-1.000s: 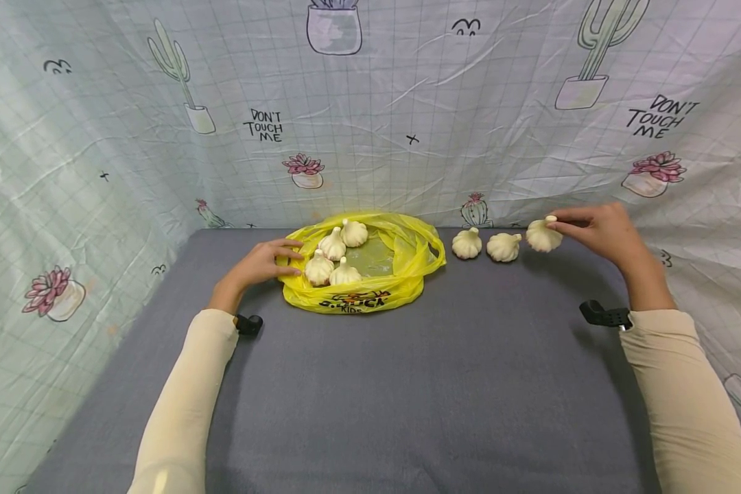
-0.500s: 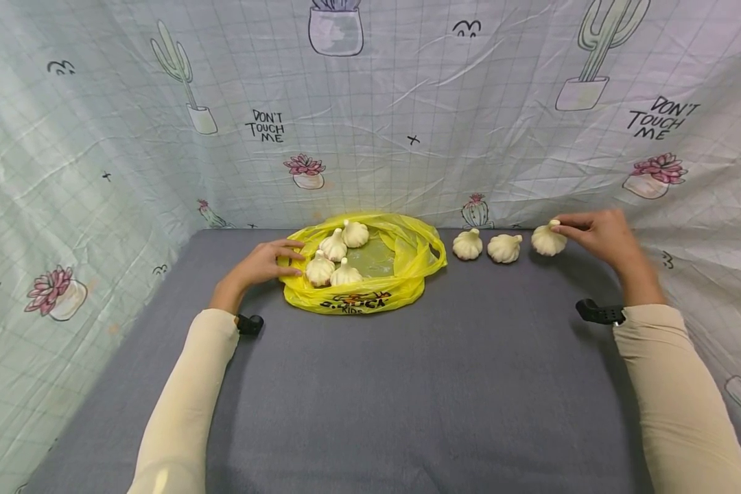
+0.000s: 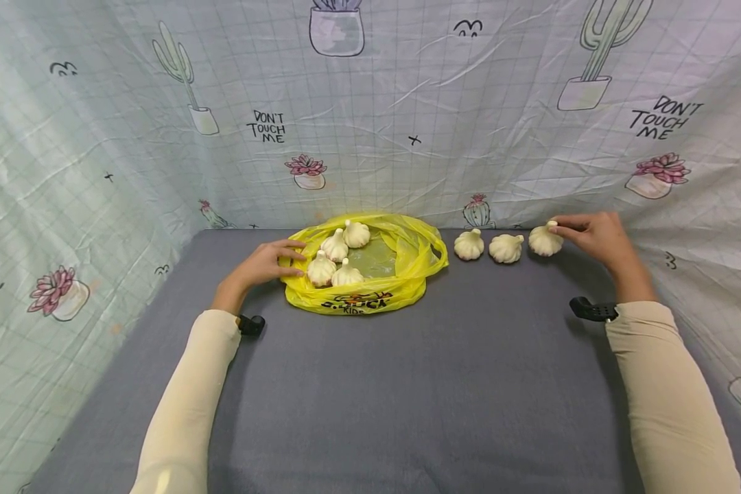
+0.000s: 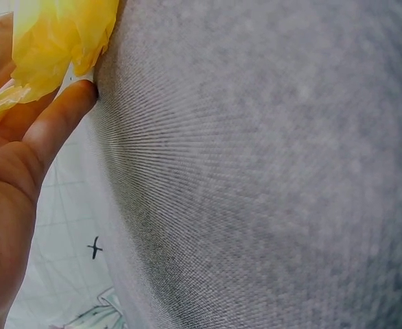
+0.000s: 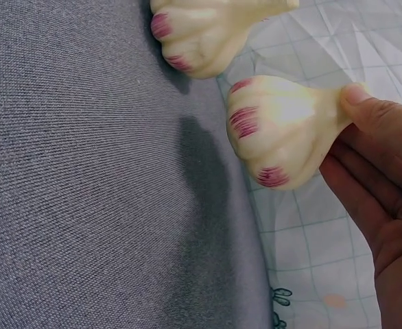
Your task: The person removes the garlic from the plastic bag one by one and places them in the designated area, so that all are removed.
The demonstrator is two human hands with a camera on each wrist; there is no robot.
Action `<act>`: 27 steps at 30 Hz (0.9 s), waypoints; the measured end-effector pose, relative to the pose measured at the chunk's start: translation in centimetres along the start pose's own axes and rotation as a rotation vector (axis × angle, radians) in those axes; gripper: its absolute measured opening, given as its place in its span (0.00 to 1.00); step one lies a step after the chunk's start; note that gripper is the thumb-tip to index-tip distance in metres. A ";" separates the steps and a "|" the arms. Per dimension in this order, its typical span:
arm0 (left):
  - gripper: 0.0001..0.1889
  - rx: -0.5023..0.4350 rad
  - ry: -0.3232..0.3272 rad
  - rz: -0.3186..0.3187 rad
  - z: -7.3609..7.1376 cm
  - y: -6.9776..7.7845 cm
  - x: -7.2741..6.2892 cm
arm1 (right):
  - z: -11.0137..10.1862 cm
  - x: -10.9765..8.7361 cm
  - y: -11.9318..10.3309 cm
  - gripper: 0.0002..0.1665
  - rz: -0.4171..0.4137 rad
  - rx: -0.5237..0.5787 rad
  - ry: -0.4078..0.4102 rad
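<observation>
My right hand (image 3: 599, 239) pinches a garlic bulb (image 3: 545, 240) by its stem, between thumb and fingers. In the right wrist view this bulb (image 5: 276, 133) has pink streaks at its base, and its shadow falls on the cloth beside it; whether the base touches the cloth I cannot tell. Two more bulbs, one upright (image 3: 468, 245) and one tilted (image 3: 505, 249), lie in a row to its left. A yellow plastic bag (image 3: 370, 302) stands with its mouth spread, several bulbs (image 3: 347, 274) inside its left part. My left hand (image 3: 264, 264) rests against the bag's left rim, fingers extended.
Grey cloth (image 3: 407, 384) covers the table. A printed curtain (image 3: 370, 137) hangs right behind the bag and the row of bulbs, and also along the sides. A black wrist camera (image 3: 593, 310) sits on the right wrist, another (image 3: 251, 325) on the left.
The bulb in my right hand has shifted slightly right, then slightly back left, and now hangs a little lower. My right forearm has swung left. The left hand and bag have stayed put.
</observation>
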State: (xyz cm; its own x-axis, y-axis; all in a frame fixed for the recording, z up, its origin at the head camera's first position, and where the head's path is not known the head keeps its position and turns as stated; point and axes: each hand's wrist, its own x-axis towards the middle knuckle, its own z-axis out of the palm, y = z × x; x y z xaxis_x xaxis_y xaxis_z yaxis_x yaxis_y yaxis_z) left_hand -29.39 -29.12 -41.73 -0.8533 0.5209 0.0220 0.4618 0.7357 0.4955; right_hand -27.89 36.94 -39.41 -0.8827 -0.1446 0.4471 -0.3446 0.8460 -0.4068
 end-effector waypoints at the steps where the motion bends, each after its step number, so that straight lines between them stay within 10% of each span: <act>1: 0.23 0.002 0.000 0.000 0.0 0.0 0.0 | 0.0 0.0 0.0 0.15 0.000 -0.004 -0.004; 27: 0.22 0.006 -0.002 -0.006 0.0 0.0 0.1 | 1.1 -0.7 -0.2 0.19 0.054 0.029 -0.105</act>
State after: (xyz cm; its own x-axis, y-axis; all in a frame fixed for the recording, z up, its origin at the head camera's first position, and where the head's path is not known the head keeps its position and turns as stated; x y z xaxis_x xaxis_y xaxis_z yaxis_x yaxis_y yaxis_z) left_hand -29.48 -29.13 -41.73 -0.8557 0.5172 0.0169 0.4578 0.7414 0.4907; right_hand -27.56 36.28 -40.46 -0.9286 -0.1533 0.3380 -0.3029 0.8394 -0.4514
